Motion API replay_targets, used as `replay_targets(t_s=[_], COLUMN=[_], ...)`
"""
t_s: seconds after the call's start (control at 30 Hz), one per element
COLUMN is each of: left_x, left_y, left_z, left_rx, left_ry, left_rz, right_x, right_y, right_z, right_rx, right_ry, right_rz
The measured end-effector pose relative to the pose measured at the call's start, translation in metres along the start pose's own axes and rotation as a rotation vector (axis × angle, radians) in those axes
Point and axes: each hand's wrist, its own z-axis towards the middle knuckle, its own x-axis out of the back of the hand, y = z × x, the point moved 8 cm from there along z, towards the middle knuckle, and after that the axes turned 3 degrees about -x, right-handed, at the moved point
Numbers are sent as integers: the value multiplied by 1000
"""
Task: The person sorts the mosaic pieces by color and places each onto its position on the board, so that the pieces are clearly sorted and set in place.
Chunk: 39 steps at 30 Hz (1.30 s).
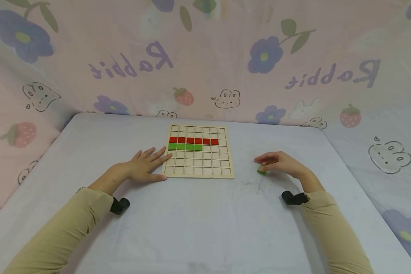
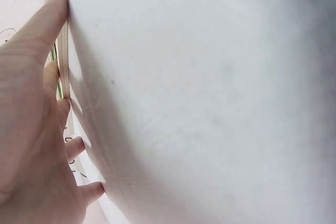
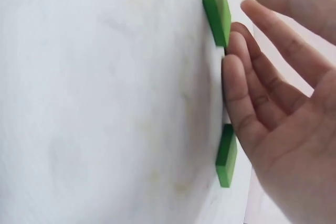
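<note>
A pale wooden grid board (image 1: pixel 198 176) lies on the table with a row of red square tiles (image 1: pixel 194 140) and a shorter row of green square tiles (image 1: pixel 185 147) below it. My left hand (image 1: pixel 144 166) rests with fingers spread at the board's left edge, some fingertips over its rim and the thumb (image 2: pixel 46 19) against its near corner. To the right of the board, my right hand (image 1: pixel 282 164) hovers low with loosely bent fingers. A loose green tile (image 3: pixel 217 12) lies close to its thumb and fingertips, and another green tile (image 3: pixel 226 156) sits beside the little finger.
The white table (image 1: pixel 205 228) carries faint smudges near the right hand. Behind it hangs a pink cloth (image 1: pixel 205 57) printed with flowers, rabbits and strawberries. Each wrist wears a small black camera, such as the right wrist camera (image 1: pixel 294 198).
</note>
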Motion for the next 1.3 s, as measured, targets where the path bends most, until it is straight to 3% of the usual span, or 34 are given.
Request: replay_targets(t_s=[0.23, 0.57, 0.83, 1.0, 1.3], left_x=[-1, -2, -1, -1, 0], left_y=[-2, -5, -5, -5, -2], left_z=[3, 5, 4, 3, 1], left_rx=[-2, -28, 2, -10, 0], left_ry=[0, 15, 2, 10, -3], left_rz=[11, -10, 7, -4, -7], right_x=[2, 2, 1, 1, -1], right_y=[4, 3, 5, 6, 5], right_z=[-9, -8, -7, -8, -8], right_rx=[-7, 33, 60, 61, 89], right_ry=[-45, -44, -51, -53, 21], right_rz=[-2, -94, -108, -97, -71])
